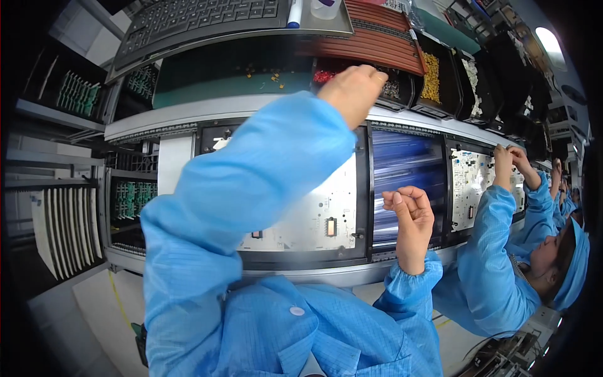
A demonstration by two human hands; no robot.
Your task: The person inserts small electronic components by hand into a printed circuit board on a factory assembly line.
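Note:
My left hand (355, 94) reaches far over the parts bins, its back toward me. It hovers by a bin of red components (325, 76) and one of small dark metallic parts (393, 87); its fingertips are partly hidden and blurred. Below my left sleeve lies a white circuit board (306, 229) in a black carrier frame (362, 188), with a black chip (331, 227) near its front edge. My right hand (413, 226) is raised above the conveyor, right of the board. Its thumb and fingertips press together; whatever they pinch is too small to make out.
Yellow parts (431, 76) and white parts (471, 81) fill bins on the right. A keyboard (195, 28) and blue marker (294, 14) lie at the back. A co-worker (496, 251) handles another board (471, 182) at right. Green boards (134, 200) stand in racks at left.

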